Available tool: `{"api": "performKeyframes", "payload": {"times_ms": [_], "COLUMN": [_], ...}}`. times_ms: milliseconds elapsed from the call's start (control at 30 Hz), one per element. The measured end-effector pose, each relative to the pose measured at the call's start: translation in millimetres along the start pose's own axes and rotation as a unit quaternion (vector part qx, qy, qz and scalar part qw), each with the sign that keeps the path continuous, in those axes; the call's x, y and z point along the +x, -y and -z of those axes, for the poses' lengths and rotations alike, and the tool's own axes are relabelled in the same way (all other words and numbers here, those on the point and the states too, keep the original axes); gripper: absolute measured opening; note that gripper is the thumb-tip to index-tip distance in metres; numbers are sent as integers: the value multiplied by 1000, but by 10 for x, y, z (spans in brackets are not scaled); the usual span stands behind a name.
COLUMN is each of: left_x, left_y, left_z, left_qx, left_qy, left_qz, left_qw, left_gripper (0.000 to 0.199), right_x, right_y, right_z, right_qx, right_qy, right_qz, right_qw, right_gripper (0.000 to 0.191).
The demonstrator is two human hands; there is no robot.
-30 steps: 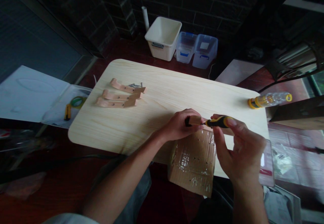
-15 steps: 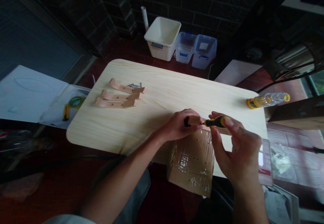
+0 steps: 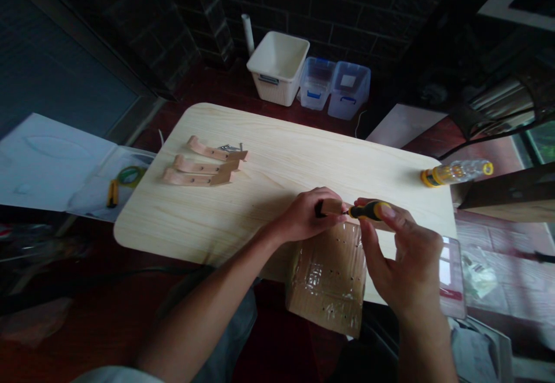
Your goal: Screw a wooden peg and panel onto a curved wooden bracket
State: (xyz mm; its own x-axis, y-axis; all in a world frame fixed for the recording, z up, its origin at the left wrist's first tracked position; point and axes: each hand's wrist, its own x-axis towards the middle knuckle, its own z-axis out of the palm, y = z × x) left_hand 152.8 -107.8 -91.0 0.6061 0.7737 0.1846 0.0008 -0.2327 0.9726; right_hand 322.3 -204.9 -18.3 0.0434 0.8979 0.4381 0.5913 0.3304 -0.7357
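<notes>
My left hand (image 3: 307, 215) is wrapped round a wooden piece (image 3: 332, 207) above the near edge of the light wood table (image 3: 277, 163). From the right, my right hand (image 3: 401, 244) grips a yellow and black screwdriver (image 3: 368, 211), its tip at the wooden piece. Below both hands, a taped cardboard piece (image 3: 327, 279) with small holes hangs over the table edge. Three curved wooden pieces (image 3: 197, 178) lie on the table's left part, with several metal screws (image 3: 229, 148) beside the farthest one.
A clear bottle-shaped case with a yellow base (image 3: 455, 172) lies at the table's right end. Beyond the table, a white basket (image 3: 277, 71) and two clear bins (image 3: 350, 91) stand on the floor. At left, an open box (image 3: 91, 186) holds tape and a cutter.
The fingers of my right hand have shifted slightly on the screwdriver, and its handle has tilted a little. My left hand stays in place round the wooden piece.
</notes>
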Motion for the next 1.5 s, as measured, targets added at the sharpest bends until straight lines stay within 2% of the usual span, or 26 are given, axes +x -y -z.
{"api": "performKeyframes", "payload": {"times_ms": [167,367,500,667,767,967,1133,1267,1500], "left_x": [-4,7,14,2,-10,-4,11,18,34], "left_y": [-6,-28,-44,-55,-59,-135,-193,-171,-155], "left_z": [3,6,4,-15,-32,-29,-20,-18,16], "left_qx": [0,3,16,40,45,38,53,59,45], "left_qy": [6,10,12,17,9,13,26,22,34], "left_qz": [7,12,21,20,17,36,44,30,28], "left_qw": [1000,1000,1000,999,999,999,997,998,998], "left_gripper": [19,19,19,22,24,25,27,25,25], "right_x": [-8,20,45,25,17,15,3,-4,4], "right_y": [-49,6,65,6,-10,77,58,-6,-30], "right_z": [12,29,38,35,33,33,61,81,71], "right_qx": [-33,-24,-50,-65,-75,-55,-54,-58,-56], "right_qy": [-17,-3,8,-36,-48,-20,-24,-44,-43], "right_qz": [-9,20,35,72,77,88,78,77,57], "right_qw": [999,999,998,995,993,994,995,994,996], "right_gripper": [42,52,43,49,45,36,30,32,34]}}
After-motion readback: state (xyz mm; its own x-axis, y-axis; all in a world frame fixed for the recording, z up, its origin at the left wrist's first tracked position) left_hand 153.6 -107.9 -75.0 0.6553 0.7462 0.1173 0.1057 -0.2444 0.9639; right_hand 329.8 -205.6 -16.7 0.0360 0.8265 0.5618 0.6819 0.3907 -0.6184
